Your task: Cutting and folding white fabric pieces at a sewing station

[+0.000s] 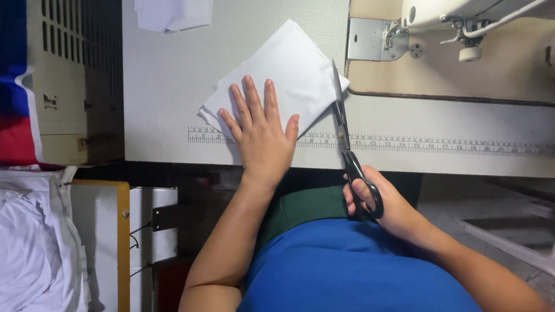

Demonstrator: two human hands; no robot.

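Now, cloth: the folded white fabric (286, 74) lay on the table (162, 86), above the printed ruler strip (426, 143).
Left hand (261, 135): we pressed it flat, fingers spread, pinning the piece.
Right hand (379, 201): fingers curled through the scissors (347, 140) handles, blades nearly closed along the cloth's right edge.
Advice: we judged firm pressure close to the blades best.

White fabric piece (286, 68) is being pressed flat on the table (161, 74) by the left hand (261, 135), fingers spread. Black scissors (347, 148) are being gripped by the right hand (385, 204), blades lying along the fabric's right edge. Sewing machine (470, 4) is sitting at upper right.
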